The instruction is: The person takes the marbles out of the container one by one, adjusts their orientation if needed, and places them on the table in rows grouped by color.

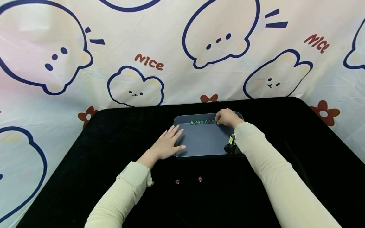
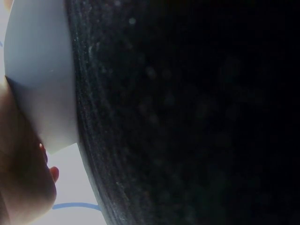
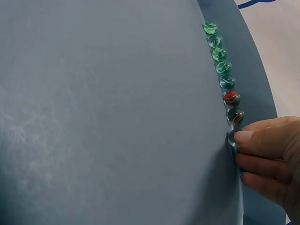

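A grey-blue tray (image 1: 205, 139) lies on the black cloth. Glass marbles (image 1: 199, 122) form a row along its far wall, green ones to the left and reddish-brown ones to the right. At the row's right end my right hand (image 1: 227, 117) pinches a clear marble (image 3: 232, 139) between thumb and fingers, partly covered by the thumb. That marble sits close beside a dark marble with orange streaks (image 3: 235, 115). My left hand (image 1: 166, 144) rests at the tray's left edge, fingers spread and straight. In the left wrist view, the tray's outer wall (image 2: 42, 51) shows beside the hand.
Two reddish marbles, one (image 1: 177, 181) left and one (image 1: 200, 179) right, lie on the black cloth (image 1: 222, 196) in front of the tray. A patterned curtain (image 1: 176, 82) hangs behind the table. A dark wrist camera (image 1: 229, 148) hangs under my right wrist.
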### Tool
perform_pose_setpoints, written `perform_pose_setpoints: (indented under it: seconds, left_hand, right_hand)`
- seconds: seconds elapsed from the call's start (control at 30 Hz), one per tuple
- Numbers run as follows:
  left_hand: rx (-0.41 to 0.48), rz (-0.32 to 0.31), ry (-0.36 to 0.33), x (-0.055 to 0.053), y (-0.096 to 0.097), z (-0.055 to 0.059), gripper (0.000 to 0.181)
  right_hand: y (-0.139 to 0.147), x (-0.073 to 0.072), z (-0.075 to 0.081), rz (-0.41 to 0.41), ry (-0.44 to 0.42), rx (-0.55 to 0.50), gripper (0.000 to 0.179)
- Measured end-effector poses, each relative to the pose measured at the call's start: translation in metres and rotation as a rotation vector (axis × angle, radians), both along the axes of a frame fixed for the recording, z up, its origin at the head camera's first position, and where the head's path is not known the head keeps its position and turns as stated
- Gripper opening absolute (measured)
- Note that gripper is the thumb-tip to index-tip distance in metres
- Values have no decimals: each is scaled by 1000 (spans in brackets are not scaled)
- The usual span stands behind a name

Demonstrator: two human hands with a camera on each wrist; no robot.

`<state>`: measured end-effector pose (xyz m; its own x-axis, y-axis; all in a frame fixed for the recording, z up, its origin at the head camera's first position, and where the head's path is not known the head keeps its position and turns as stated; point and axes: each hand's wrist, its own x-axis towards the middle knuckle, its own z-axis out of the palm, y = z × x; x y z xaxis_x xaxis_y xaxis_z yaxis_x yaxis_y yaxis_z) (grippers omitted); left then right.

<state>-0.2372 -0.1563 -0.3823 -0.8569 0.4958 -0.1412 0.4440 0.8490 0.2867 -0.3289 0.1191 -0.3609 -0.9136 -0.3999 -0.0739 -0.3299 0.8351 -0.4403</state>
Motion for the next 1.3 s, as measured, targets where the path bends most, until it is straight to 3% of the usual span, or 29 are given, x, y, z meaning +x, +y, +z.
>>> perform_pose_setpoints:
  seconds: [0.27,0.67,0.93,1.3]
  left_hand:
    - [-13,4,-10,1,2,3,71]
    - [11,-16,-1,1,-1,3,72]
    - [18,-32,7,2,0,4,75]
    - [-2,1,9,2,0,2,74]
  right_hand:
    - [1,-3,-4,-20,1,-15,8]
    - [-2,-1,0,-7,35,47,5]
    - [-1,0,3,-3,47,16,7]
    - [-2,3,18,9,31,-59,10]
